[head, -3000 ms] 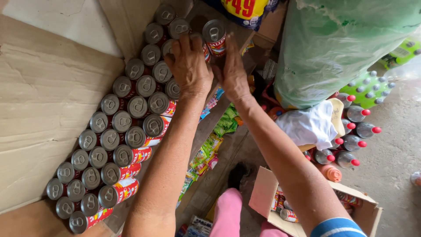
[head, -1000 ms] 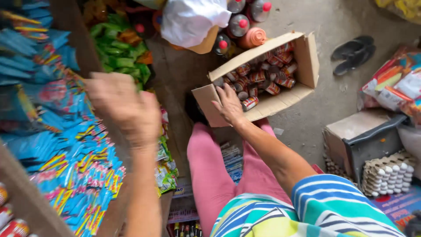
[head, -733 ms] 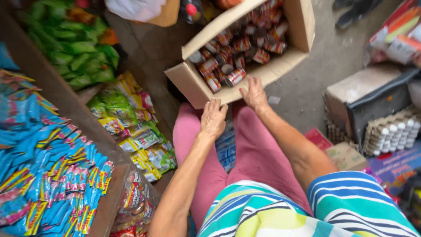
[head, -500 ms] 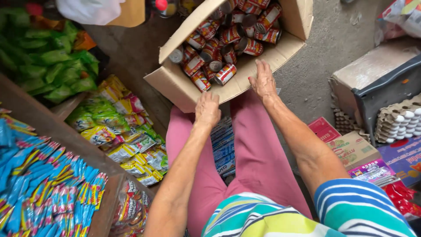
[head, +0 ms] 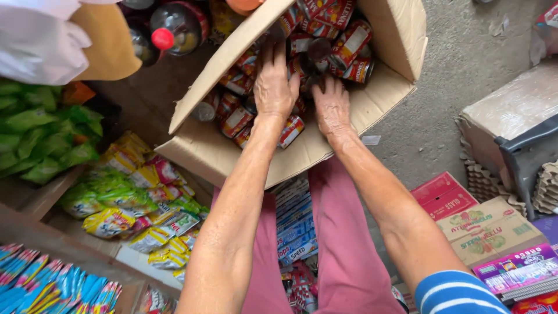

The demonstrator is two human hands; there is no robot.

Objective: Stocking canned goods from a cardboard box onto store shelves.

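An open cardboard box (head: 221, 154) on the floor holds several red-labelled tin cans (head: 351, 43). Both my hands are inside it. My left hand (head: 273, 84) lies stretched over the cans, fingers extended and touching them, with none enclosed. My right hand (head: 332, 107) rests beside it on the box's lower side, its fingertips curled down among the cans next to a dark-topped can (head: 319, 50); whether it grips one is hidden. My pink-trousered legs (head: 343, 244) are below the box.
Shelves at left carry green snack bags (head: 35, 125), yellow sachets (head: 128, 203) and blue sachets (head: 52, 285). Red-capped bottles (head: 174, 29) and a white bag (head: 40, 40) stand above the box. Cartons (head: 485, 224) and egg trays (head: 543, 189) sit at right on concrete floor.
My view dropped from the stacked cans on a shelf to the floor. Both hands moved forward from my knees into the cardboard box and now touch the cans.
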